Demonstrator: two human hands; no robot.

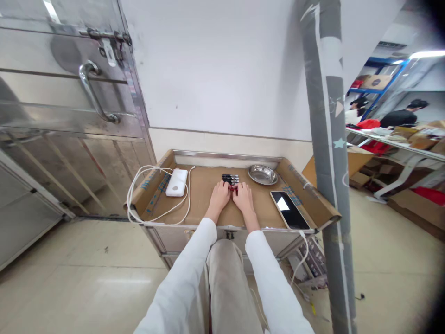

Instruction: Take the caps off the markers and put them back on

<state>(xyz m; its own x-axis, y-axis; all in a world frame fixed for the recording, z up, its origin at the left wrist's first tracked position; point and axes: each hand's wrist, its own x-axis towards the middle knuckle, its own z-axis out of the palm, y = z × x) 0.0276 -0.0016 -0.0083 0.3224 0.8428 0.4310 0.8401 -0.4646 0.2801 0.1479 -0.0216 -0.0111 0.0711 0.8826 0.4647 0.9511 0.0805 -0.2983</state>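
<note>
My left hand point(220, 196) and my right hand point(243, 196) meet over the middle of the cardboard-lined tabletop point(198, 204). Between their fingertips is a small red piece point(232, 187), mostly covered by the fingers, so its kind does not show. Both hands are closed, with the fingers curled in towards each other. Just beyond the fingertips lies a row of several black pen-like sticks point(230, 177) with pale markings, side by side. A round shiny metal dish point(262, 175) stands farther back, to the right of the sticks.
A white power bank point(177, 183) lies at left with a looped white cable point(129, 199) hanging over the edge. On the right is a phone point(289, 210), plugged into a cable. A wrapped grey pole point(328, 139) rises beside the table. Two people sit in the right background.
</note>
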